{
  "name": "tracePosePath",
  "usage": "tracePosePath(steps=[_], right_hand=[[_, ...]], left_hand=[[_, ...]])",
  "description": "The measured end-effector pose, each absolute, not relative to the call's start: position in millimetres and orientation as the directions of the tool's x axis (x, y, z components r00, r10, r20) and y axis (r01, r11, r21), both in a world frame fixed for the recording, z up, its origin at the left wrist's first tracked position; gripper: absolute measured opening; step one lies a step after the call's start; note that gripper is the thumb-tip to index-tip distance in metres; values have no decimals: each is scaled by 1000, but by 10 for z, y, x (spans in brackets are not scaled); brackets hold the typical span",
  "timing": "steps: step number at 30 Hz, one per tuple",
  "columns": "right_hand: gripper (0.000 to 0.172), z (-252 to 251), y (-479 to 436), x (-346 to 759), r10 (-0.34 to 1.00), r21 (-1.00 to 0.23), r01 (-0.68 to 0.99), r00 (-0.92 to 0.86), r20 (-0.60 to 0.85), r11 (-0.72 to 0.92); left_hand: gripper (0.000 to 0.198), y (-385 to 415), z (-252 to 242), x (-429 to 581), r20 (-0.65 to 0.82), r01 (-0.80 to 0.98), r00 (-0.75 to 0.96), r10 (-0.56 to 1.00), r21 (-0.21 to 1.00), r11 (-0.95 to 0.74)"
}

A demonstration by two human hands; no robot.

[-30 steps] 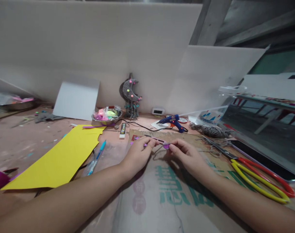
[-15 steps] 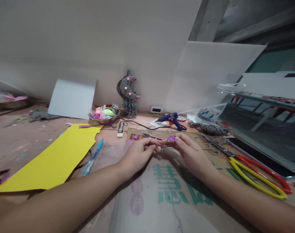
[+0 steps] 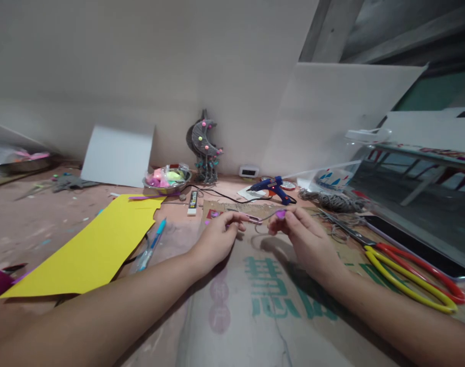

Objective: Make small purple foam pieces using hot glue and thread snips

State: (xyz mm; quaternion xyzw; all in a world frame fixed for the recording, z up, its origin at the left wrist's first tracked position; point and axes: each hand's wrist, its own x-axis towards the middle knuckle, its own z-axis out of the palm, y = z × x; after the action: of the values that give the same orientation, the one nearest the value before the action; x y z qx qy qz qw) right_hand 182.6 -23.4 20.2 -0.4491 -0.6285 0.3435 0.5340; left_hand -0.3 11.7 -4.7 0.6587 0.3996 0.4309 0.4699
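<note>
Purple piece: in the head view, a small, flat purple piece (image 3: pixel 281 214) is held up at the right fingertips, above the far part of a brown cardboard sheet with green lettering (image 3: pixel 236 278).
Right hand: the right hand (image 3: pixel 308 238) pinches the purple piece between thumb and fingers.
Grey strand: a thin grey yarn strand (image 3: pixel 268 217) runs leftward from the purple piece and curls near the cardboard; it appears attached, though blur hides the join.
Left hand: the left hand (image 3: pixel 217 239) is half curled, index finger stretched toward a small pink-handled tool (image 3: pixel 254 219); I cannot tell whether its fingertips grip anything.
Done so far: piece and strand are together, by my reading, and a grey yarn-wrapped crescent ornament with coloured balls (image 3: pixel 199 133) stands complete-looking by the wall.
Left over: the purple piece is not fixed to anything besides the strand; small purple scraps (image 3: pixel 207 222) lie beside the left hand.
Change, hands: half a second ago the fingertips nearly met; now a clear gap parts them.
Change, piece: compared with a second ago, it sits farther right and higher.
Unchanged: the blue glue gun (image 3: pixel 270 184) and large red-and-yellow-handled scissors (image 3: pixel 372 244) lie where they were.
</note>
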Motion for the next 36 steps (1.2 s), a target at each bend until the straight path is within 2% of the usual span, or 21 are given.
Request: tracePosePath(steps=[4,6,8,11,13,19,24,27,31,36], right_hand=[[17,451,-294,1830,857,-855,157,80,509,494],[15,522,-316,1810,843,-844,132,84,532,520],[18,494,-323,1778,912,-906,116,-7,409,407],[26,331,-313,1726,981,-969,198,-156,117,147],[29,237,-299,1708,982,-962,250,-177,69,113],[26,224,-251,1763,963,-882,403,-206,173,245],[21,220,-237,1797,942,-740,583,-211,261,336],[20,204,-234,1802,920,-648,653,-256,298,392],[20,198,-235,1805,915,-627,668,-269,300,402],[20,194,-238,1795,922,-631,675,-232,310,382]], left_hand=[[21,125,-50,-9,189,91,277,942,971,-222],[19,128,-45,-12,187,97,268,945,971,-220],[19,130,-43,-13,197,102,270,942,967,-232],[21,131,-49,-17,215,106,279,936,962,-253],[23,129,-53,-22,216,126,267,939,958,-256],[31,127,-48,-28,183,66,287,940,976,-209],[25,107,7,-21,308,122,337,890,923,-365],[28,85,43,-9,303,140,364,881,917,-373],[22,65,61,7,245,177,359,901,930,-323],[16,43,67,7,258,218,373,891,909,-355]])
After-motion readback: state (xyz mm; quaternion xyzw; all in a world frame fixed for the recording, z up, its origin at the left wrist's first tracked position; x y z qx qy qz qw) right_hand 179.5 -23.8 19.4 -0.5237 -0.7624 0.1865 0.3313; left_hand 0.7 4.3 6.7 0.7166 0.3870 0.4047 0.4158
